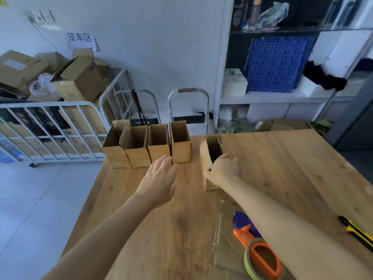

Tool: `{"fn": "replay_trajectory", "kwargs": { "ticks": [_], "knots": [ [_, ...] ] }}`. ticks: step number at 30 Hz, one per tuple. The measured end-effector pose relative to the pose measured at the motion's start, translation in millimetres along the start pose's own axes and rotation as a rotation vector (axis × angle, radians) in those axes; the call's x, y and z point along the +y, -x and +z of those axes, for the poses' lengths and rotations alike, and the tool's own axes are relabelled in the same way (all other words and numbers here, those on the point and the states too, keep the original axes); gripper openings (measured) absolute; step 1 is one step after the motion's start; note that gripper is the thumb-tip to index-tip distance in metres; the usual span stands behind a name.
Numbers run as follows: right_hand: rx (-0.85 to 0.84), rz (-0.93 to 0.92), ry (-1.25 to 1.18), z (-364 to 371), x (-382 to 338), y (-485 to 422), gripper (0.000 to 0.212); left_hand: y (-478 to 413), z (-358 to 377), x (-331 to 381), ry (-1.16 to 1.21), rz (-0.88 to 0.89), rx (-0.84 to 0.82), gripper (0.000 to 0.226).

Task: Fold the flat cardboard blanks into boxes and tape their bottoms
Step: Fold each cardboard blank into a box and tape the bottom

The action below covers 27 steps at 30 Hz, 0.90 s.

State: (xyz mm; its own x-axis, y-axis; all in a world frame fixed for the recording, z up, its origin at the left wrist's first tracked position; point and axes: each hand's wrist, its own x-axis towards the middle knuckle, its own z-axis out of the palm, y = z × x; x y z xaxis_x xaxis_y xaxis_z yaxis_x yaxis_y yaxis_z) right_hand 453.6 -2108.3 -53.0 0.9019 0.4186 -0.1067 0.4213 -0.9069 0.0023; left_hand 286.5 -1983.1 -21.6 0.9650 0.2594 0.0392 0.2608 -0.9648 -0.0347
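Several folded cardboard boxes (159, 146) stand open-topped in a row at the far left edge of the wooden table (282, 158). A further open box (210, 150) stands apart to their right. My right hand (224, 168) grips this box at its near side, fingers curled over the rim. My left hand (159, 178) hovers flat with straight fingers, its fingertips close to the rightmost box of the row (180, 144). Flat cardboard blanks (226, 247) lie near the front edge, partly under my right forearm. An orange tape dispenser (260, 257) rests on them.
A yellow and black utility knife (357, 231) lies at the right front of the table. Beyond the table's left edge stand a white metal cage cart (60, 126) full of cartons and two folded hand trolleys (188, 106). Shelves (282, 93) stand behind.
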Motion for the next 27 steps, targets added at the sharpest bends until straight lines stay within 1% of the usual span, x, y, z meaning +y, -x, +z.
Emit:
{"fn": "replay_trajectory", "kwargs": {
  "ticks": [3,7,9,14,16,18,23,27],
  "knots": [
    [0.027,-0.014,-0.072,0.9,1.9,-32.6,0.088,-22.9,3.4,-9.0,-0.027,-0.028,-0.025,0.059],
    [0.017,-0.039,-0.300,9.0,-6.7,-65.6,0.079,-48.3,16.4,-17.7,-0.060,-0.057,-0.055,0.059],
    [0.019,-0.038,-0.363,11.2,-13.7,-77.5,0.079,-57.2,22.5,-20.3,-0.062,-0.064,-0.058,0.060],
    [0.022,-0.043,-0.422,14.1,-34.1,-103.3,0.098,-65.8,33.9,-27.4,-0.025,-0.086,-0.069,0.058],
    [0.027,-0.042,-0.432,13.8,-40.4,-112.0,0.101,-64.7,37.9,-29.5,-0.012,-0.099,-0.071,0.058],
    [0.041,-0.043,-0.433,11.8,-45.0,-119.1,0.101,-62.2,40.7,-32.1,-0.009,-0.099,-0.076,0.057],
    [0.026,-0.071,-0.426,10.2,-50.0,-128.2,0.093,-53.6,44.8,-37.8,0.000,-0.094,-0.068,0.055],
    [-0.024,-0.118,-0.485,6.6,-42.5,-123.6,0.097,-45.1,44.2,-33.0,-0.019,-0.078,-0.068,0.053]
  ]
}}
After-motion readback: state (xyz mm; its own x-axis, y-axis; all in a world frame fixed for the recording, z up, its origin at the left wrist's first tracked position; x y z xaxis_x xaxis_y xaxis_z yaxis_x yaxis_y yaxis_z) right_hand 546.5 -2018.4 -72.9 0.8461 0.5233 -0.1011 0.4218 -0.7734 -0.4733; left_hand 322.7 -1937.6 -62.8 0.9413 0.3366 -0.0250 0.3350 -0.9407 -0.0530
